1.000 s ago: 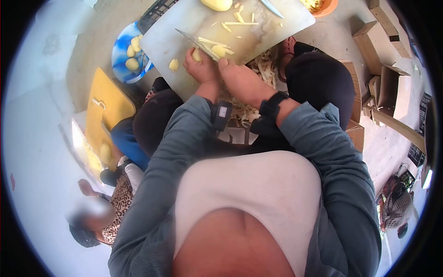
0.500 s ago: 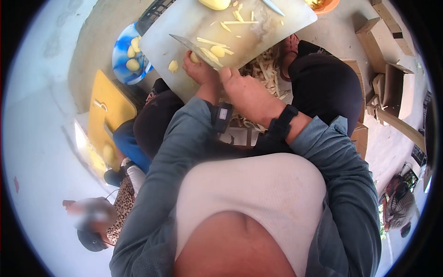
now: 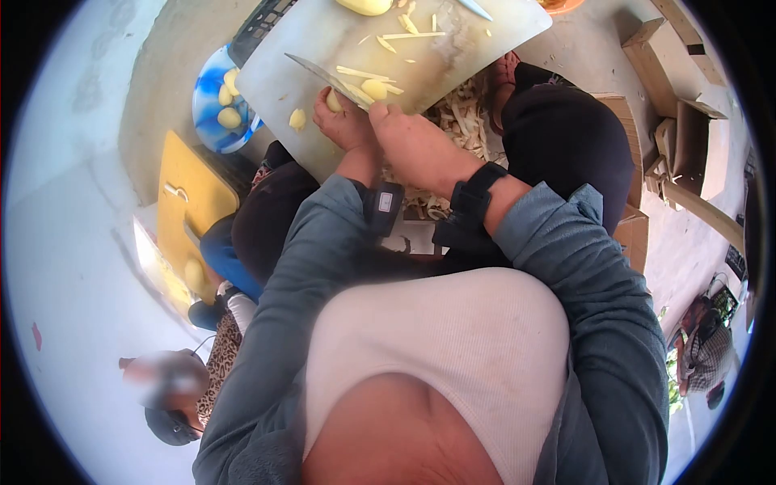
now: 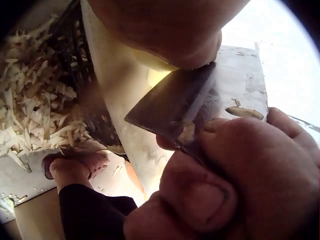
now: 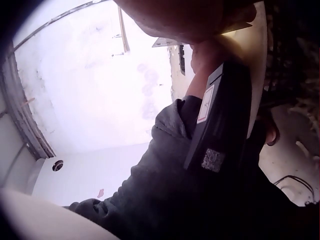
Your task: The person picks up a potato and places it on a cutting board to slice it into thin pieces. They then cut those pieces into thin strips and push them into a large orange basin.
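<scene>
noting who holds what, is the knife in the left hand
No, the right hand grips the knife, while the left hand holds a potato.

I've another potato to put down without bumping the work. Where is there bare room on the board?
On the board, the right-hand corner past the pale blue tool, and the upper left, between the large potato, the knife tip and the edge. Crowded: the middle, with cut sticks, left hand and right hand.
</scene>
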A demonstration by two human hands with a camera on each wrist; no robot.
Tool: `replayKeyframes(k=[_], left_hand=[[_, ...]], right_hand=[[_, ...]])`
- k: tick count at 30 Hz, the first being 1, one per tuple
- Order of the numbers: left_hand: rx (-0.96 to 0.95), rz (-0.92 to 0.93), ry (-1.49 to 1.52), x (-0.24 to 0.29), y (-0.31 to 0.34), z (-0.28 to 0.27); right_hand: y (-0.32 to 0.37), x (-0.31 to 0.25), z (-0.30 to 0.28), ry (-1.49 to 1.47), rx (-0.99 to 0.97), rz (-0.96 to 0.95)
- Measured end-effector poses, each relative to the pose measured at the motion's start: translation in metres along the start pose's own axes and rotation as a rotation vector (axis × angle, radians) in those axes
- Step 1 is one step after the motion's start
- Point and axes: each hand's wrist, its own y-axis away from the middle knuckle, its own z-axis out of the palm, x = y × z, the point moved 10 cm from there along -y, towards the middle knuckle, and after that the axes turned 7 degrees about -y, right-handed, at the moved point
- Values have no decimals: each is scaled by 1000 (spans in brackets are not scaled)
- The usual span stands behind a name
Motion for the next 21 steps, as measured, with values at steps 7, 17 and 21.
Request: replayKeyframes(k=[7, 17, 21], left_hand=[[-2, 50, -50, 7, 0, -2], [14, 29, -5, 3, -1, -1], [-2, 49, -47, 6, -3, -1]], right_hand=[[-13, 7, 9, -23, -18, 31], [-27, 27, 27, 26, -25, 78], [-24, 15, 22, 68, -43, 64]])
